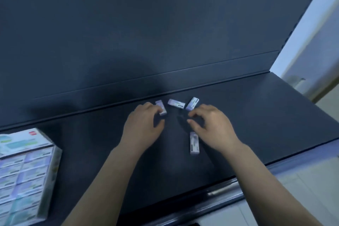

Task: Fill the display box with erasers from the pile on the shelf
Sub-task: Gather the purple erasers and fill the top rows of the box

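Left hand (145, 124) pinches a small white-lilac sleeved rectangular eraser (161, 107) at 12 o'clock on the dark shelf (256, 115); right hand (211, 126) hovers loosely curled, empty; erasers likely light, stiff, best pinched across long sides.

A dark blue-grey back panel (146, 24) fills the upper part of the view, meeting a matte dark shelf (256, 115) along a raised lip. A seam runs across the panel just above that lip. Right of the panel stands a pale wall (311, 29), with a light floor (328, 104) below it. Under the shelf's front edge, pale tiles (293, 189) show. The light is dim and bluish.
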{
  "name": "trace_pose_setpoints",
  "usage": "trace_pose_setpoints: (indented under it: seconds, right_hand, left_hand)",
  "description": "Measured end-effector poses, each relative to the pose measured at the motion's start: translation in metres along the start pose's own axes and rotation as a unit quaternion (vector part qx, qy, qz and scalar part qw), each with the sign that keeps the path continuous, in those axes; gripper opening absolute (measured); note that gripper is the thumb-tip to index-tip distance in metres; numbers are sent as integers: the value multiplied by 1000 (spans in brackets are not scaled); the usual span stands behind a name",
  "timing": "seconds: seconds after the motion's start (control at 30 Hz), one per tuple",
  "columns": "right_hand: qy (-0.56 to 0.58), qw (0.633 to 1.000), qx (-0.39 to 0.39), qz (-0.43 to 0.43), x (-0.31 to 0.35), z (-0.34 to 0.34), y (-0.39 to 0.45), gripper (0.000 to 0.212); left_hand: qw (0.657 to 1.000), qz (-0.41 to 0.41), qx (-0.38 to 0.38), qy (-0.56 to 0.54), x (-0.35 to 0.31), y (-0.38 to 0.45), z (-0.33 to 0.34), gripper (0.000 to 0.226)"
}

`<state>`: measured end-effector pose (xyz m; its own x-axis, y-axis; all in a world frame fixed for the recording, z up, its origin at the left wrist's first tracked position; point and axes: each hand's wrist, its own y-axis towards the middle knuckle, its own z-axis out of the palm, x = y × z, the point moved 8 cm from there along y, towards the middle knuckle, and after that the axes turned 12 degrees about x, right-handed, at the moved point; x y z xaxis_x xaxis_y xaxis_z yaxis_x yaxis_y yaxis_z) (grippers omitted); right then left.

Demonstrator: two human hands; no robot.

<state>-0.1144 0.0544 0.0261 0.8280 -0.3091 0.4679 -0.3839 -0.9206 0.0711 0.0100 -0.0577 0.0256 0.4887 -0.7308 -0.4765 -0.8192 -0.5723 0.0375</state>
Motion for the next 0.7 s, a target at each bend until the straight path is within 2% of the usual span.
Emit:
trace_pose_setpoints:
  seconds: [0.27, 0.4, 0.53, 0.7]
  right_hand:
    - [36, 997, 62, 28, -64, -27, 37, 16]
    - [39, 994, 96, 34, -78, -19, 57, 24]
    - [-4, 987, 160, 22, -83, 3, 73, 43]
    - [-79, 977, 200, 15, -92, 21, 82, 44]
  left_hand:
    - [999, -34, 27, 18, -27, 73, 29, 31]
    - [993, -65, 72, 67, -18, 95, 48, 43]
    - [988, -81, 88, 99, -9, 108, 63, 50]
    - [991, -57, 85, 89, -10, 118, 71, 39]
